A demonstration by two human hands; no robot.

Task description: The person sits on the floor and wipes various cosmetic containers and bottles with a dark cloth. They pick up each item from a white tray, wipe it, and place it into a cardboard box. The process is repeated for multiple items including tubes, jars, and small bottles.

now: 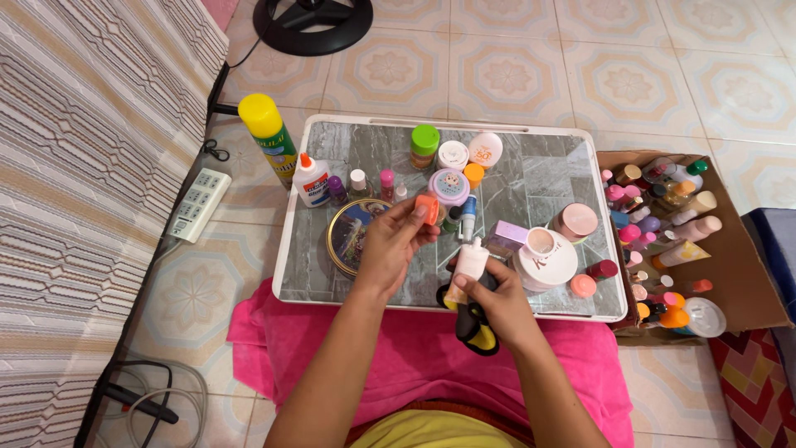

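My left hand [390, 245] sits just left of the frame's centre, fingertips pinched on a small orange cap [427, 207] and holding it up over the grey marble-patterned tray [531, 187]. My right hand [497, 303] is below and to the right of it, fingers closed around a small pale bottle [470, 261] with its white nozzle pointing up, at the near edge of the tray. Beneath that hand a pair of black and yellow scissors [474, 328] rests on the pink cloth [414, 348] over my lap.

The cap and the bottle are apart, so to my mind the step is one of keeping them under control. I should hold the bottle upright so nothing runs from the open nozzle, and keep it over the tray, not the cloth. The cap is small and held only by fingertips; a slightly firmer pinch would stop it dropping among the clutter. I would bring the two straight together, nozzle and cap in line, and turn gently.

There is not much room. A round tin with a gold rim [352, 232] lies under my left wrist, a white jar [545, 259] stands just right of the bottle, and a glue bottle [312, 181] is at the tray's upper left. A cardboard box [746, 274] of little bottles fills the right of the frame.
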